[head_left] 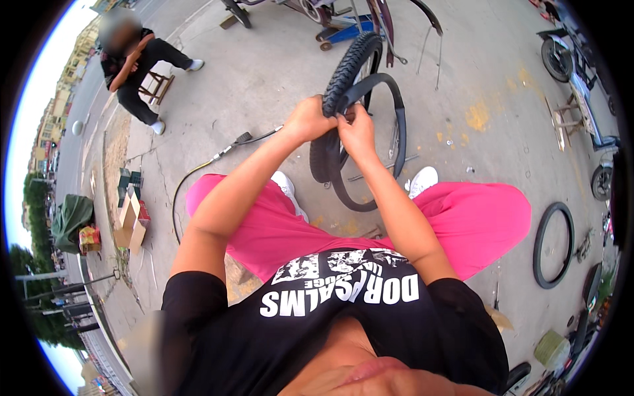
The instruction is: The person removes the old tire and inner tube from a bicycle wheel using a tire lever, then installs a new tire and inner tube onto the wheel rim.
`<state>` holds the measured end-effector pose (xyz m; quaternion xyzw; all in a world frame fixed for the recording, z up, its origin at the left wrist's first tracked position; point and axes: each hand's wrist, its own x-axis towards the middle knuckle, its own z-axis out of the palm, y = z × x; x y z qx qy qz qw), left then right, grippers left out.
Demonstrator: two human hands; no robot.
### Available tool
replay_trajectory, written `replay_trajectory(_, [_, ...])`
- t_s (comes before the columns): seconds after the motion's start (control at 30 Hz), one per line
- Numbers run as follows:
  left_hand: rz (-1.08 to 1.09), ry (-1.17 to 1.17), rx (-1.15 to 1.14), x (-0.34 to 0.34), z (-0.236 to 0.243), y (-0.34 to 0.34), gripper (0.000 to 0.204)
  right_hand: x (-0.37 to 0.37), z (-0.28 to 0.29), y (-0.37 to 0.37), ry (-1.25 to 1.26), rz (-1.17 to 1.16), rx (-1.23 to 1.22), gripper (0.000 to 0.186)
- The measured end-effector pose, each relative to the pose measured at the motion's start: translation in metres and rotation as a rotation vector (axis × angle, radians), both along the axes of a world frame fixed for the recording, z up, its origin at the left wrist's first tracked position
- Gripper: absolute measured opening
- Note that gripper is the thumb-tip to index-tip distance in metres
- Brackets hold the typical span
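A bicycle wheel with a knobby black tire [347, 68] stands upright in front of me, beyond and between my feet. A dark inner tube [401, 122] hangs partly out of it, looping to the right and down toward the ground. My left hand [309, 121] is closed over the tire's near upper side. My right hand [356, 136] pinches the inner tube at the tire's edge, its fingertips close to the left ones. The fingers partly hide where tube and tire meet.
An air hose with a gauge [228, 149] lies left of the wheel. Ahead is a bicycle frame [380, 20]. A loose tire [536, 247] lies at right, near a parked scooter [581, 92]. A person [125, 72] sits on a stool at far left, beyond an opened cardboard box [130, 228].
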<state>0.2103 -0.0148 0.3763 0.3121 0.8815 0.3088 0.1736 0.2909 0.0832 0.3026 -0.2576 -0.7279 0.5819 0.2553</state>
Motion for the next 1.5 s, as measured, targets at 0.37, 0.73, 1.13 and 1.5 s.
replay_trajectory(0.37, [-0.156, -0.266, 0.09, -0.01, -0.006, -0.002, 0.021, 0.017, 0.002, 0.015, -0.053, 0.113, -0.129, 0.027])
replay_trajectory(0.73, [-0.239, -0.514, 0.143, -0.033, -0.016, -0.021, 0.023, 0.017, 0.002, 0.001, 0.013, 0.09, -0.124, 0.028])
replay_trajectory(1.13, [-0.1, -0.099, 0.049, -0.001, -0.006, -0.007, 0.025, 0.008, 0.005, 0.008, -0.015, 0.127, -0.08, 0.027])
replay_trajectory(1.5, [-0.088, -0.248, 0.184, -0.013, -0.015, -0.022, 0.026, -0.004, 0.012, -0.002, -0.005, 0.157, -0.019, 0.035])
